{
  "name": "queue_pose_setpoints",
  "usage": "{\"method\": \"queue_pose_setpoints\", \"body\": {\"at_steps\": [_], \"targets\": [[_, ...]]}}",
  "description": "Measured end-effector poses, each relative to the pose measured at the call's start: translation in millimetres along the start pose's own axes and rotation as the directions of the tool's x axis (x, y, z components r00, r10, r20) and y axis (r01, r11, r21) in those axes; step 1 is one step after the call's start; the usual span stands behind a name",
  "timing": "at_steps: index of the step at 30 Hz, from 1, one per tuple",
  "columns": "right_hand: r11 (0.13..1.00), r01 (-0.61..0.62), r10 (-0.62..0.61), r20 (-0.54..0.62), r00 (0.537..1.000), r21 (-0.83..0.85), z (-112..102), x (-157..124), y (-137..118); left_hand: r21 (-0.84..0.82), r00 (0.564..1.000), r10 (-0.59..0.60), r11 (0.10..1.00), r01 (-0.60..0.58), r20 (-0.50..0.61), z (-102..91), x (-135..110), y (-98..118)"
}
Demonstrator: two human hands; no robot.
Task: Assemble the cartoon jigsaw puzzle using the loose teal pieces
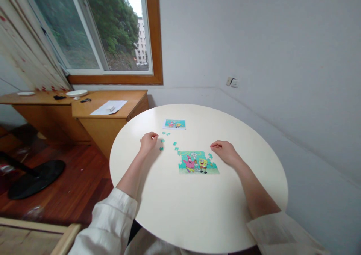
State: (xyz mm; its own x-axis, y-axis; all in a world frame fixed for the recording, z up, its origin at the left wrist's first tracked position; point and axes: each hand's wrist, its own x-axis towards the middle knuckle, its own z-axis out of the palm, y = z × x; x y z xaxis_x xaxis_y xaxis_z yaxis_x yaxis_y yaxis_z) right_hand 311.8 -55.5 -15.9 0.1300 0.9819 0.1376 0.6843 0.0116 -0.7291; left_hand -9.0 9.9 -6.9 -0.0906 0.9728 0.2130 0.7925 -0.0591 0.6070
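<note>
A partly joined jigsaw puzzle (194, 165) with cartoon figures lies on the round white table, its upper right and left edges uneven. Just right of its upper corner hovers my right hand (225, 152), fingertips pinched; whatever may be between them is too small to make out. One turquoise puzzle piece (210, 156) sits at the puzzle's right edge, close to those fingers. My left hand (148, 142) is also closed in a pinch, left of several loose puzzle pieces (163, 141); its contents, if any, are hidden. More loose pieces (175, 144) lie by the puzzle's upper left corner.
Farther back on the white table (197, 213) lies a reference picture card (175, 124) with the same cartoon. A wooden desk (135, 104) holding a paper sheet (108, 107) stands behind on the left, below the window. Walls rise behind the table and along its right.
</note>
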Motion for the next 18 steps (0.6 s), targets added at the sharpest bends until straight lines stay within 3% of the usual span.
{"method": "queue_pose_setpoints", "body": {"at_steps": [7, 14, 18], "targets": [[1.000, 0.011, -0.011, 0.020, 1.000, -0.018, 0, -1, -1, 0.055, 0.999, 0.006, 0.998, -0.008, 0.034, 2.6, -4, 1], [1.000, 0.016, -0.016, 0.019, 1.000, -0.006, 3, -1, 1, 0.108, 0.987, 0.123, 0.985, -0.134, 0.108, 17.1, -7, 1], [1.000, 0.025, -0.025, 0.025, 0.999, -0.015, 3, -2, 0, 0.097, 0.952, 0.257, 0.957, -0.275, 0.165, 19.1, -15, 7]]}}
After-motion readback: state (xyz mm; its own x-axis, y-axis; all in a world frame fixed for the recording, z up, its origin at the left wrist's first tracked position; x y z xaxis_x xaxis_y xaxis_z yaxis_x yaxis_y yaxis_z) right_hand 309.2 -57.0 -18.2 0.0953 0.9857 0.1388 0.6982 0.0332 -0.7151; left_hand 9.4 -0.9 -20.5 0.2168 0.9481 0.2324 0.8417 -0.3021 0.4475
